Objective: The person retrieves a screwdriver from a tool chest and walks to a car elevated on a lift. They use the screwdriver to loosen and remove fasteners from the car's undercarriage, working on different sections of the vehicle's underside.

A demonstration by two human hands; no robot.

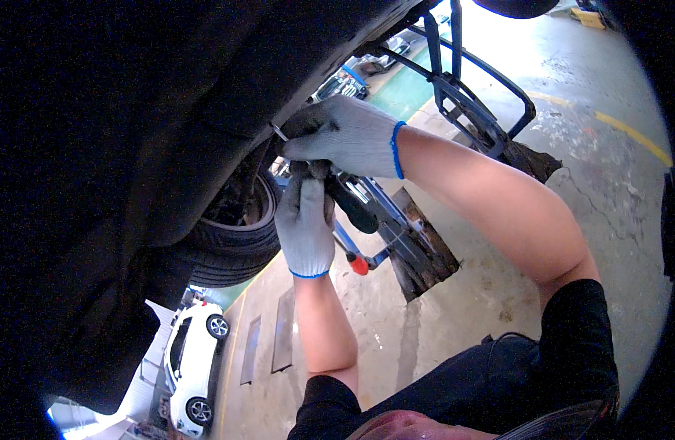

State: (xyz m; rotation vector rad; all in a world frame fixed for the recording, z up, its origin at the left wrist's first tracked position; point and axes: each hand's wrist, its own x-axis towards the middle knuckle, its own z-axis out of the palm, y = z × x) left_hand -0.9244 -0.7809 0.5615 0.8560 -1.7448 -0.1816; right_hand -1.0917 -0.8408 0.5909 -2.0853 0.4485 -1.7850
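Both my hands wear white knit gloves with grey-black fingers and blue cuffs, raised together against the dark underside of a vehicle (183, 125). My right hand (341, 136) is closed at the panel's lower edge, its fingertips at a thin silver metal piece (279, 132). Just below, my left hand (307, 224) is closed too, with its fingertips touching the right hand's. Out from between the hands slants a black rounded handle (354, 207), which my left hand seems to grip. The handle's other end is hidden by the gloves.
A wheel with its tyre (231, 246) hangs left of my hands. Behind them stand a black metal frame (491, 110), a blue lift arm with an orange-red tip (358, 264) and a dark worn block (418, 253). A white car (194, 367) is parked lower left.
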